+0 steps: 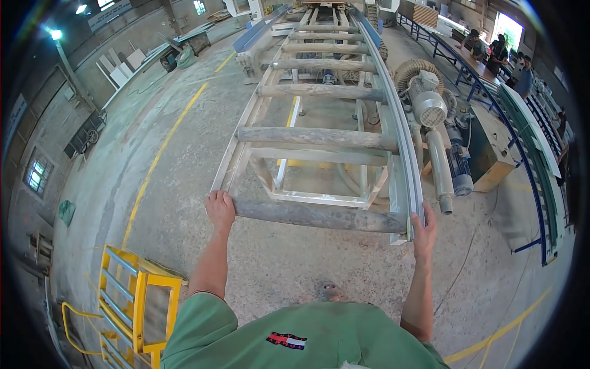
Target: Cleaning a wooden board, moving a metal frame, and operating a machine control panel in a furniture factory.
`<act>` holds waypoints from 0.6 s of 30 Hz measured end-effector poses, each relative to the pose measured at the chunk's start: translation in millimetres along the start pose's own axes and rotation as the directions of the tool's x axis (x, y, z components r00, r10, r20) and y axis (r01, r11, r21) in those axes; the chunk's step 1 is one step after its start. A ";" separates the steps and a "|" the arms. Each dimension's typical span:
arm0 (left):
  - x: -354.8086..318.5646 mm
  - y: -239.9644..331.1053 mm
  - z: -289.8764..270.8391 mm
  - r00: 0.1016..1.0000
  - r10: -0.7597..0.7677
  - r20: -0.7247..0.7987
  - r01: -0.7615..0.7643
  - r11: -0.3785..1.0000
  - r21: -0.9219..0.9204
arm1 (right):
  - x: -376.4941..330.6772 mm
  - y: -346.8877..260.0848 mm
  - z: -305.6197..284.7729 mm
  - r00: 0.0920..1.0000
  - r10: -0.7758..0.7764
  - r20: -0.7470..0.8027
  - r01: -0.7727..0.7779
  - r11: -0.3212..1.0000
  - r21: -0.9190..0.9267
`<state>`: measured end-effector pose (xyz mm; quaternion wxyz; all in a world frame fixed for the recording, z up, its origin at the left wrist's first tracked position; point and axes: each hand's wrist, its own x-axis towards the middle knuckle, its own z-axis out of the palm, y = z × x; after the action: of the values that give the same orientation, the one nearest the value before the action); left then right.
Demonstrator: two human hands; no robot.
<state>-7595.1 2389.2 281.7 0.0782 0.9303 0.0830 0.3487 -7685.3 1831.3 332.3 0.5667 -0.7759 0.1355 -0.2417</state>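
Note:
Straight ahead of me stretches a roller conveyor, its dusty grey rollers set between two long metal side rails. My left hand is closed over the near end of the left rail, beside the nearest roller. At the opposite corner, my right hand wraps the near end of the right rail, fingers on its outer side. Part of its grip is hidden by the rail. Nothing lies on the nearer rollers.
Right of the conveyor stand a motor-driven blower, a pipe and a blue motor. A yellow roller stand is at my lower left. Several people work by a blue-framed line at the far right.

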 end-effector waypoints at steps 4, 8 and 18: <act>-1.0 2.0 -0.8 1.000 0.001 0.000 -0.001 1.000 0.001 | -0.6 -3.9 -0.9 1.000 -0.007 0.021 0.007 1.000 -0.004; -0.9 0.1 -0.2 1.000 -0.014 0.004 0.014 1.000 -0.004 | -1.3 -3.2 -0.3 1.000 0.008 0.005 -0.008 1.000 -0.004; -1.4 0.9 -1.5 0.999 -0.017 -0.035 0.017 1.000 0.008 | -1.6 -7.0 1.4 0.999 0.038 0.018 -0.038 0.999 0.017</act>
<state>-7597.1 2388.2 282.1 0.0760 0.9237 0.0937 0.3637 -7686.3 1835.4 338.2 0.5791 -0.7703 0.1431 -0.2253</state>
